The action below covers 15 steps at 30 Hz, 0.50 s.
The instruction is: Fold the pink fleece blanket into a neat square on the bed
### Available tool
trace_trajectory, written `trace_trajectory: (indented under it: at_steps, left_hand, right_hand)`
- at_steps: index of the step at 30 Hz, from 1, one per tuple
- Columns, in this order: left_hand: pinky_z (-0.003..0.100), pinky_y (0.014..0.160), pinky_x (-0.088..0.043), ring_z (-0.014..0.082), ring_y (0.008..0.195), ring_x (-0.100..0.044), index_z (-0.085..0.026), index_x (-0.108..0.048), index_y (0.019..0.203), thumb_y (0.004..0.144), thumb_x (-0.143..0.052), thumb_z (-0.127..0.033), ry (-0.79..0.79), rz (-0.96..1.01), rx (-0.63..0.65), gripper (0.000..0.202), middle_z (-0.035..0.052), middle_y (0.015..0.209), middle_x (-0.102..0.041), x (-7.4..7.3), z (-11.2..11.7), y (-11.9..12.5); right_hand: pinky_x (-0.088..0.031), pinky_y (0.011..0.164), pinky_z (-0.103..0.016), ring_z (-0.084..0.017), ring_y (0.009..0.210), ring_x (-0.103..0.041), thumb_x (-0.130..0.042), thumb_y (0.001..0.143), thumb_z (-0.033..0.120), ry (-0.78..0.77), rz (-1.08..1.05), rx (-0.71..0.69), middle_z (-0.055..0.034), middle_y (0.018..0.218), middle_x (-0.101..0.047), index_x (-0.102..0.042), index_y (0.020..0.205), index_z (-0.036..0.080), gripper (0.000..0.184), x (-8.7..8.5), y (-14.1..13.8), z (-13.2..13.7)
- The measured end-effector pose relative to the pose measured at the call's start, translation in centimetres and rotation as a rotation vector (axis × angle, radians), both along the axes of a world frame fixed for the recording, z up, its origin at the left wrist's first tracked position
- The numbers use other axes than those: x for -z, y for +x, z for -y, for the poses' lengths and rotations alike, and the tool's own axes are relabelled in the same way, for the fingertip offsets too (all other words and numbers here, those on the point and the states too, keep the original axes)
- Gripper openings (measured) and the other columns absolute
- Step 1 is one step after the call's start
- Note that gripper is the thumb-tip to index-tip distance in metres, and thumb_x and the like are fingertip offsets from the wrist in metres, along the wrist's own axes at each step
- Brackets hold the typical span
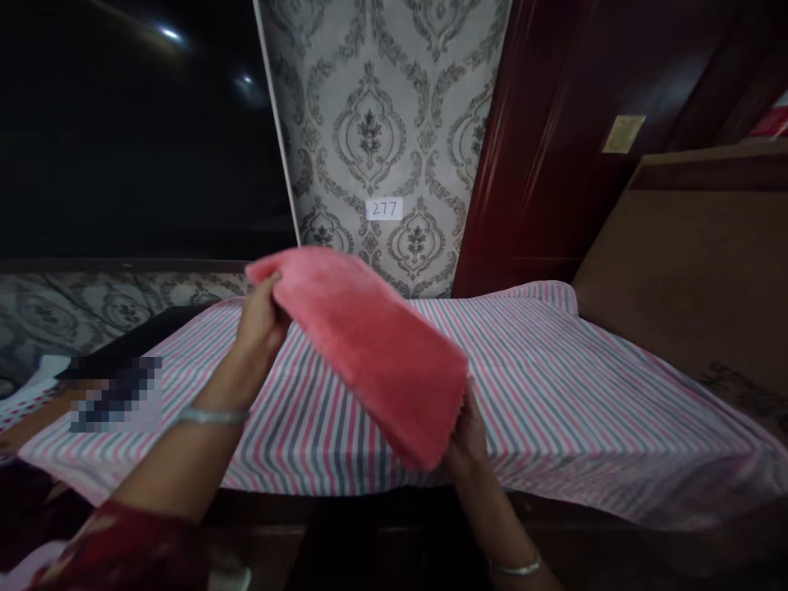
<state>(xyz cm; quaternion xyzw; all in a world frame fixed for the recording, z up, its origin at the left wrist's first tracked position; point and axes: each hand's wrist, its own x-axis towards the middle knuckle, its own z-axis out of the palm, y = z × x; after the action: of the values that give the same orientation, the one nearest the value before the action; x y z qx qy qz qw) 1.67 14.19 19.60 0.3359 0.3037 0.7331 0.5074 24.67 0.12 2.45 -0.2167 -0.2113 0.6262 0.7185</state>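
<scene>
A plush coral-red cloth point(375, 353), looking like a folded towel, is held up over the striped table cover point(535, 369). My left hand point(262, 320) grips its upper left corner, thumb on the near side. At the lower right end, my right hand point(468, 435) has hold of the edge, its fingers mostly behind the cloth. The cloth slants down from left to right and its far side is hidden.
A large dark screen point(135, 139) stands at the back left. Behind the table, patterned wallpaper point(369, 107) carries a paper label point(385, 208) reading 277. At the right are a dark red door point(554, 123) and a big cardboard box point(689, 263).
</scene>
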Motion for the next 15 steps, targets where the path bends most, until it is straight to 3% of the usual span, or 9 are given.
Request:
trace_trajectory:
  at_steps: [2,4,5,7,9,11,15]
  left_hand:
    - [0.018,0.059,-0.054,0.0103,0.059,-0.062,-0.014,-0.062,0.078,0.077,-0.061,-0.007,-0.257,0.058,0.035,0.008,-0.0002,0.069,-0.066,5.3,2.2,-2.3]
    - [0.020,0.056,-0.056,0.0123,0.055,-0.063,-0.014,-0.063,0.081,0.076,-0.058,-0.002,-0.498,0.049,0.065,0.015,0.0005,0.069,-0.068,9.7,4.2,-4.4]
    - [0.022,0.055,-0.057,0.0139,0.056,-0.065,-0.014,-0.064,0.084,0.076,-0.055,0.000,-0.596,0.045,0.063,0.017,0.0019,0.070,-0.069,11.3,4.9,-5.3]
    - [0.025,0.054,-0.059,0.0155,0.058,-0.067,-0.014,-0.065,0.090,0.080,-0.053,-0.002,-0.602,0.062,0.105,0.019,0.0026,0.073,-0.071,13.3,5.8,-6.5]
    - [0.027,0.053,-0.060,0.0161,0.058,-0.068,-0.014,-0.066,0.095,0.083,-0.055,-0.006,-0.552,0.056,0.165,0.018,0.0031,0.076,-0.072,13.9,5.8,-7.1]
    - [0.026,0.054,-0.060,0.0160,0.059,-0.068,-0.013,-0.067,0.096,0.082,-0.058,-0.006,-0.560,0.016,0.193,0.018,0.0040,0.077,-0.072,13.5,5.2,-7.0]
    - [0.020,0.050,-0.057,0.0133,0.054,-0.064,-0.012,-0.067,0.082,0.076,-0.060,0.000,-0.551,-0.066,0.092,0.015,0.0030,0.067,-0.069,10.8,3.3,-5.8]
  right_hand:
    - [-0.050,0.103,-0.043,-0.027,0.108,-0.069,-0.080,0.074,0.044,-0.112,-0.077,-0.053,-0.0031,0.102,-0.078,-0.074,0.099,0.023,0.033,1.0,0.8,0.7]
    - [-0.051,0.103,-0.045,-0.028,0.107,-0.069,-0.080,0.073,0.040,-0.169,-0.059,-0.103,-0.0041,0.102,-0.078,-0.074,0.098,0.022,0.031,2.2,1.0,1.3]
    - [-0.051,0.102,-0.046,-0.029,0.109,-0.068,-0.079,0.075,0.044,-0.182,-0.045,-0.115,-0.0049,0.106,-0.077,-0.074,0.101,0.023,0.033,2.6,1.0,1.6]
    - [-0.051,0.101,-0.048,-0.030,0.114,-0.066,-0.075,0.078,0.052,-0.207,0.000,-0.102,-0.0061,0.112,-0.075,-0.072,0.106,0.024,0.039,3.2,0.7,1.8]
    - [-0.051,0.100,-0.050,-0.031,0.115,-0.065,-0.076,0.076,0.052,-0.246,0.083,-0.055,-0.0073,0.114,-0.074,-0.069,0.114,0.026,0.046,3.2,0.5,1.7]
    - [-0.052,0.097,-0.052,-0.032,0.112,-0.066,-0.081,0.071,0.045,-0.261,0.183,0.003,-0.0077,0.114,-0.074,-0.064,0.122,0.026,0.057,2.8,0.4,1.2]
    - [-0.055,0.089,-0.043,-0.027,0.096,-0.069,-0.082,0.066,0.036,-0.183,0.323,0.091,-0.0059,0.107,-0.073,-0.061,0.120,0.024,0.059,-0.2,1.3,-0.5]
